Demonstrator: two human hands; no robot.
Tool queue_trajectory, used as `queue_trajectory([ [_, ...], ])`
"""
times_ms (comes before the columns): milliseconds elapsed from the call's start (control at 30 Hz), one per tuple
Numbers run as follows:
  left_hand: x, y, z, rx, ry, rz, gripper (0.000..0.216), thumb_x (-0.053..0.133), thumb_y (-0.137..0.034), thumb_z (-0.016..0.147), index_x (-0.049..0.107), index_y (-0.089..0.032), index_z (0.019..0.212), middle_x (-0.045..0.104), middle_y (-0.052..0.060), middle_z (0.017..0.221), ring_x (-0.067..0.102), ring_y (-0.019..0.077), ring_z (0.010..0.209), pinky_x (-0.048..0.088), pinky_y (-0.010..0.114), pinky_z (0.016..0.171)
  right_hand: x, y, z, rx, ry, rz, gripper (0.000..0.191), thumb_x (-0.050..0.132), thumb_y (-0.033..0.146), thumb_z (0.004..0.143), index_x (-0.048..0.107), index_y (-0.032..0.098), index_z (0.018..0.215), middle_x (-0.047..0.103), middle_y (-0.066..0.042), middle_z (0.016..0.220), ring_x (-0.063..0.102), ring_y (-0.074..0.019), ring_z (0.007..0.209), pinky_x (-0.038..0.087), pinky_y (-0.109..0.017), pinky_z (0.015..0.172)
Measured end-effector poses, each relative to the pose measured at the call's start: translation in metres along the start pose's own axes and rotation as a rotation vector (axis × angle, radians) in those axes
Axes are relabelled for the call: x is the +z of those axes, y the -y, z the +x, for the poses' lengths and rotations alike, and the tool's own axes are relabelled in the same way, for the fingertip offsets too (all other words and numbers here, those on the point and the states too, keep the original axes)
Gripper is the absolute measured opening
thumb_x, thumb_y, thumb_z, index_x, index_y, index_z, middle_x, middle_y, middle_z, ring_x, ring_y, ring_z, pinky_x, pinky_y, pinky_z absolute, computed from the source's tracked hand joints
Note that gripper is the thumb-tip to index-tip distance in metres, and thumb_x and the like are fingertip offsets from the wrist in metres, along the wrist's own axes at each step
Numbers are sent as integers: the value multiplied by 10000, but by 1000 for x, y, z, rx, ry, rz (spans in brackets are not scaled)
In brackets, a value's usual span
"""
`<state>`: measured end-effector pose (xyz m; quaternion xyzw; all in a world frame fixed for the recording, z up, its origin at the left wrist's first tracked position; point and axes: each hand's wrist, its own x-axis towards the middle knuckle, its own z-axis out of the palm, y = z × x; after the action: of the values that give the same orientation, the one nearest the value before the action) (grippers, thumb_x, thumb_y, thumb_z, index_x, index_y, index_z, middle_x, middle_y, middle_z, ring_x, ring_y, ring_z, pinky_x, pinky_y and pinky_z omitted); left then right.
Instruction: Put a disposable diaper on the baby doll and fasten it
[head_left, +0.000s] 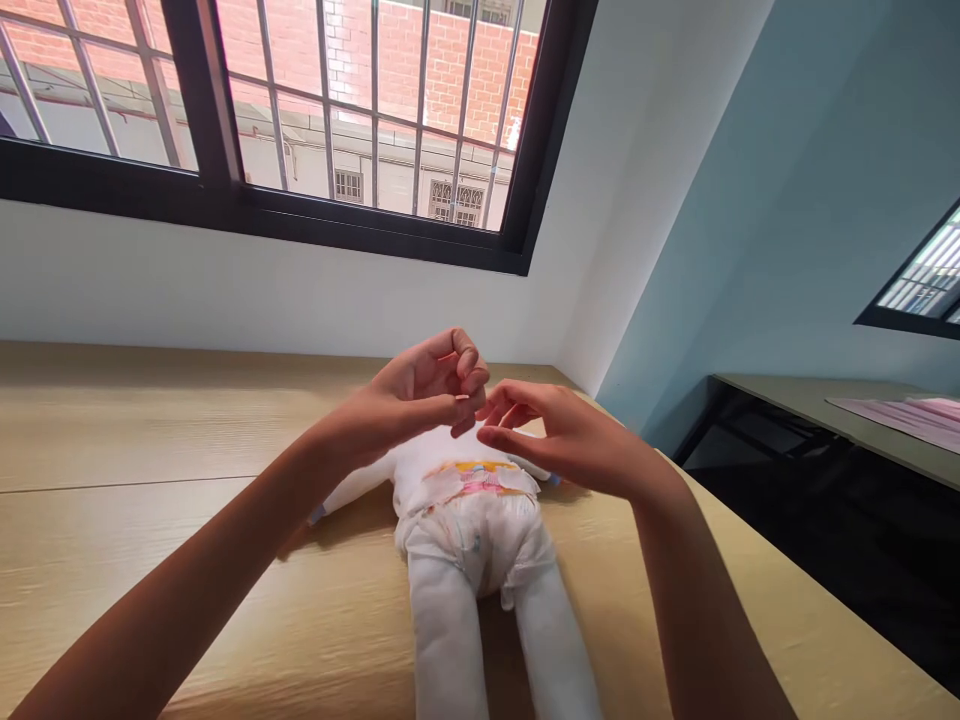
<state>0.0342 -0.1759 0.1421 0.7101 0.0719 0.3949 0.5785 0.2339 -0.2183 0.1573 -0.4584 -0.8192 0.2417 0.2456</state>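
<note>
The pale wooden table point(150, 420) is carrying a diapered white cloth doll point(469, 520); above it, the left hand point(420, 390) is hovering, grip pinched together; the right hand point(559, 440) is hovering alongside, grip apart.

A white stuffed cloth doll point(480, 590) lies flat on a light wooden tabletop point(150, 430), its two long plain legs stretched toward the viewer and slightly parted. One arm sticks out to the left, resting on the wood. Around its hips sits a white disposable diaper point(469, 530), puffy and crinkled, with a pink-and-yellow printed band at the waist. The doll's head is out of sight.
</note>
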Motion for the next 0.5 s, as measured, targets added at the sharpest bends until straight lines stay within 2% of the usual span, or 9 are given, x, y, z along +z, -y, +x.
queue_trajectory([
  [133,26,-27,-16,74,2,-186,234,526,-21,718,382,-201,755,395,-43,752,465,71,639,403,211,552,5,42,-26,-179,-92,10,122,602,376,910,660,269,912,696,31,922,649,-166,854,514,-282,775],
  [200,33,-34,-21,123,10,-230,261,514,-1,705,366,-206,769,383,-45,751,467,73,632,399,209,538,6,55,-38,-165,-118,-36,117,598,364,915,661,273,876,696,41,872,649,-152,796,510,-266,726],
  [333,37,-36,-26,256,105,-282,256,478,1,741,347,-202,825,364,-39,791,449,73,657,371,222,571,9,70,-52,-101,-98,-91,186,579,380,925,653,262,802,697,56,816,647,-124,744,495,-222,657],
  [500,39,-36,-28,311,120,-317,254,470,11,773,337,-193,843,356,-33,800,452,81,699,339,231,611,11,79,-61,-74,-116,-53,161,613,379,903,659,283,782,695,92,774,653,-100,736,499,-184,673],
])
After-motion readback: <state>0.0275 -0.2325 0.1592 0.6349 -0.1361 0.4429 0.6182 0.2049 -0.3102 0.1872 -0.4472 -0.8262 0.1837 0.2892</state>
